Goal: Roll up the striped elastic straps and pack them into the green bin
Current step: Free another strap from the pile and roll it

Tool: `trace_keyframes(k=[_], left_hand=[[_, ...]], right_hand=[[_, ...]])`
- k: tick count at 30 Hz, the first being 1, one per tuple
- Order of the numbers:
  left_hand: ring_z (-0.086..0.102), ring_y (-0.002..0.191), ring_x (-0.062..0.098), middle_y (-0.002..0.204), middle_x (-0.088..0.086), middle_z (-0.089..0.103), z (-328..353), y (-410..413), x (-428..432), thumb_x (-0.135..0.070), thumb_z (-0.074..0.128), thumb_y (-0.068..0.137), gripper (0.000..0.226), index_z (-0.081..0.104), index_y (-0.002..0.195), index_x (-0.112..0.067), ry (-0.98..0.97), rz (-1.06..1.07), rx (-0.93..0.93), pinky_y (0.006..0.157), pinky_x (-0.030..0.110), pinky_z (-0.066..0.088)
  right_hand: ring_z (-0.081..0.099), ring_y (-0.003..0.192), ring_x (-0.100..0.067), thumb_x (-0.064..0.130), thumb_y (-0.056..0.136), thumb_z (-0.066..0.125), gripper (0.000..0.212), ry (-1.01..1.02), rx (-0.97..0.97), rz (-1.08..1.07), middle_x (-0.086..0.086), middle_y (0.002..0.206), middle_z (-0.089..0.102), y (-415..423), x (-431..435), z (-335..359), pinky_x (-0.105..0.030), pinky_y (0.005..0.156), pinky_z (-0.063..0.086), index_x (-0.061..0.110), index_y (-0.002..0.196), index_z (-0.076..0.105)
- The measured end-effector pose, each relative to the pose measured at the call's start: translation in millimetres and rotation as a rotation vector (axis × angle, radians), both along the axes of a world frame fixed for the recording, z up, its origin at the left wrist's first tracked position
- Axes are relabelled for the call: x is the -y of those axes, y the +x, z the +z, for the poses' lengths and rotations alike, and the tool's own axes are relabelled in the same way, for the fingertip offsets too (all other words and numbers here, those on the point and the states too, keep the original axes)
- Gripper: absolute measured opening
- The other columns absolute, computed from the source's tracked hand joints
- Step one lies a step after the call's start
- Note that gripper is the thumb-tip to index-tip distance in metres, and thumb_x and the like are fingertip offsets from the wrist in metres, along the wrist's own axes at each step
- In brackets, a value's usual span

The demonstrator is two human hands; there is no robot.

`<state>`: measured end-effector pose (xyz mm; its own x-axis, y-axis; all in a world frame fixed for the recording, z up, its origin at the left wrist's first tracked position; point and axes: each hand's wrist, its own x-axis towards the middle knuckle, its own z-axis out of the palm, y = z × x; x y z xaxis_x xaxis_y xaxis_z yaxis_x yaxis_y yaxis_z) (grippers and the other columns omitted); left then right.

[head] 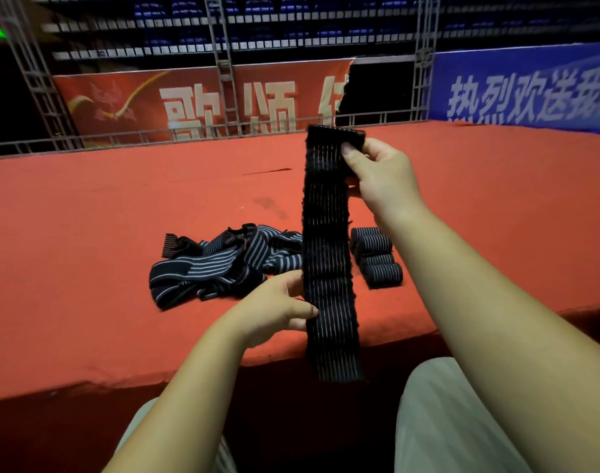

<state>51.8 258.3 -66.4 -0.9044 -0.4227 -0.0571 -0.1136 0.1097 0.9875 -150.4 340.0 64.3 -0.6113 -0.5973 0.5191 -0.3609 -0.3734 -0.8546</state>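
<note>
A red banner [203, 104] behind the metal rail shows big pale Chinese words "歌颂" with a third one cut off, and a blue banner [523, 87] to its right shows white words "热烈欢送我" running off the edge.

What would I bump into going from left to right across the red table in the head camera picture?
Loose pile of straps → left hand → the hanging strap, held up by the right hand → rolled straps.
</note>
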Motion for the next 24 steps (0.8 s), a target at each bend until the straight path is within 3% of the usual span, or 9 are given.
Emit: trace_keyframes(k=[4,7,11,14,16,19,24], left_hand=[[0.074,0.112,0.023,0.134,0.011,0.073,-14,7,7,0.015,0.055,0.098,0.048,0.069,0.133,-0.015,0.011,0.003,0.041,0.092,0.047,0.063],[0.076,0.098,0.021,0.123,0.005,0.076,-36,6,15,0.014,0.053,0.100,0.048,0.071,0.129,-0.021,0.007,0.080,0.094,0.084,0.046,0.061],[0.074,0.117,0.032,0.133,0.010,0.072,-61,0,22,0.012,0.051,0.101,0.050,0.067,0.133,-0.023,-0.006,0.134,0.149,0.103,0.056,0.059],[0.072,0.099,0.027,0.128,0.020,0.071,-68,-4,30,0.000,0.061,0.093,0.042,0.067,0.129,-0.020,-0.127,0.171,0.155,0.089,0.053,0.060],[0.070,0.094,0.025,0.120,0.019,0.072,-71,-6,39,0.003,0.063,0.093,0.036,0.067,0.123,-0.017,-0.157,0.202,0.174,0.093,0.059,0.059],[0.073,0.095,0.018,0.113,0.010,0.072,-70,-14,57,0.010,0.063,0.097,0.036,0.065,0.125,-0.012,-0.132,0.227,0.194,0.092,0.046,0.061],[0.069,0.085,0.012,0.106,-0.001,0.068,-47,-37,89,-0.007,0.069,0.102,0.029,0.064,0.129,-0.016,-0.226,0.326,0.157,0.073,0.031,0.061]], right_hand=[[0.079,0.093,-0.028,0.033,0.101,0.068,0.014,0.035,0.015,-0.017,0.001,0.098,0.082,2,6,-15,-0.060,0.089,0.063,0.027,0.102,0.081],[0.079,0.097,-0.030,0.027,0.102,0.068,0.013,0.063,0.042,-0.014,-0.003,0.101,0.083,1,17,-36,-0.060,0.089,0.063,0.025,0.101,0.081],[0.078,0.102,-0.031,0.021,0.103,0.067,0.013,0.107,0.091,-0.012,-0.004,0.103,0.083,-3,36,-71,-0.056,0.092,0.063,0.023,0.102,0.080],[0.079,0.101,-0.026,0.029,0.098,0.068,0.015,0.138,0.108,-0.017,0.003,0.100,0.083,-11,52,-95,-0.056,0.094,0.063,0.024,0.101,0.082],[0.079,0.100,-0.027,0.031,0.097,0.069,0.015,0.154,0.124,-0.019,0.003,0.098,0.083,-18,62,-107,-0.056,0.094,0.063,0.026,0.098,0.082],[0.079,0.097,-0.024,0.033,0.097,0.069,0.015,0.164,0.142,-0.023,0.003,0.096,0.083,-28,75,-121,-0.058,0.093,0.063,0.027,0.096,0.082],[0.079,0.100,-0.026,0.035,0.097,0.069,0.019,0.171,0.183,-0.039,0.002,0.097,0.083,-39,95,-138,-0.059,0.095,0.061,0.022,0.098,0.083]])
